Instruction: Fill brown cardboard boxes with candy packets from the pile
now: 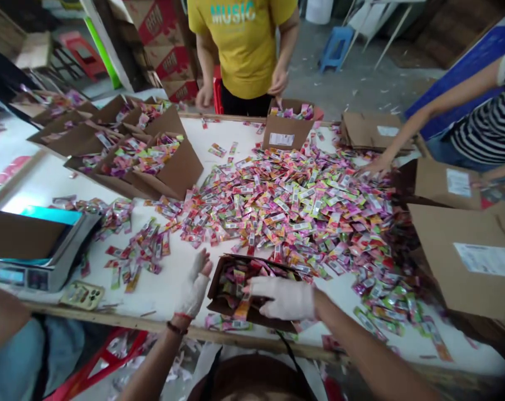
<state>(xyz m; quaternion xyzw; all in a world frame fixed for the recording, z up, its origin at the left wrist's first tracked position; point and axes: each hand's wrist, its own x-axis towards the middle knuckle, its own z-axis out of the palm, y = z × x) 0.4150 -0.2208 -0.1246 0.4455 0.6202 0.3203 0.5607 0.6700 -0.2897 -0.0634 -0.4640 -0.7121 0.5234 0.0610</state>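
Note:
My left hand [196, 287], in a white fingerless glove, is held just left of a small brown cardboard box [213, 306] at the near edge of the table. Its fingers are apart and nothing is in it. Over the mouth of that box reaches my right hand [283, 298], gloved alike, with fingers stretched out above the small packets [236, 275] inside. An orange packet [243, 307] lies right by its fingertips; whether they touch it I cannot tell. Behind the box spreads a large heap of colourful printed packets [294, 200].
Filled cardboard boxes [164, 172] stand at the left, above a digital scale [30, 273] and a calculator [82, 295]. Open boxes [453, 245] line the right side. Across the white table [185, 131] stands a person in a yellow shirt; another person's hand [378, 166] reaches into the heap.

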